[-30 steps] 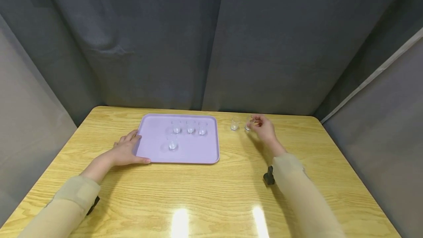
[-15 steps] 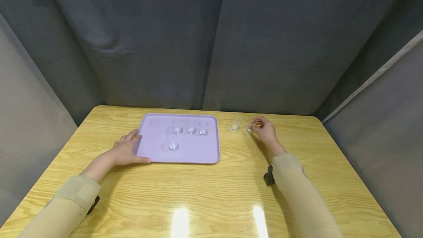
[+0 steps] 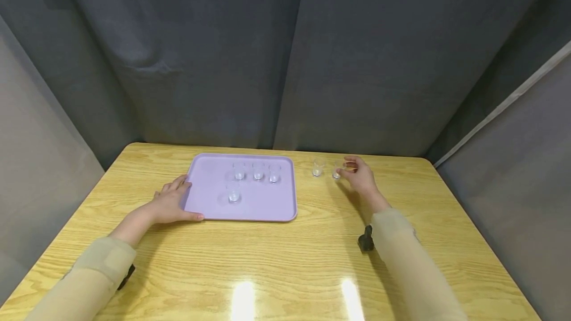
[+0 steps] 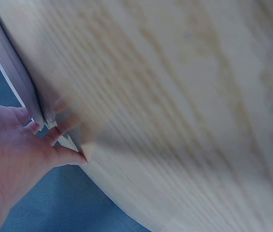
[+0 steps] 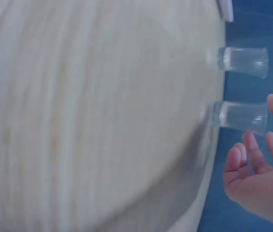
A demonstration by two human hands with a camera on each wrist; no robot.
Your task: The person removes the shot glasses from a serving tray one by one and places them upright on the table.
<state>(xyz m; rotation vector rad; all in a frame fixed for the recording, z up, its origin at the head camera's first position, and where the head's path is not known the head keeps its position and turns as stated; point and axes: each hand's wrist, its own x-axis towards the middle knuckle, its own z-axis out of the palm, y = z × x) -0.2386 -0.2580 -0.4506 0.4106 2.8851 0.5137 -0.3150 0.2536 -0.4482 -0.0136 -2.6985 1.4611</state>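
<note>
My left hand (image 3: 167, 207) lies spread at the left end of a lilac tray (image 3: 267, 208), its thumb along the front edge and its fingers at the left rim. Over at the back right, my right hand (image 3: 360, 178) is around a small clear shot glass (image 3: 336, 173) standing upright on the table. In the right wrist view, thumb and fingertips are spread on either side of that glass's rim (image 5: 263, 118), loosely parted. A second shot glass (image 3: 317, 169) stands just left of it. On the tray, three glasses (image 3: 258, 174) form a back row, with another glass (image 3: 234, 195) nearer the front left.
The wooden table (image 3: 285, 256) ends at the back before a dark grey curtain (image 3: 214, 63). Lighter grey panels hang at both sides. Each forearm wears a small black device, such as the right one (image 3: 366, 240).
My right hand's fingers have loosened from the shot glass's rim, and the glass now stands slightly to the right of its earlier spot. The left hand and tray stay in place.
</note>
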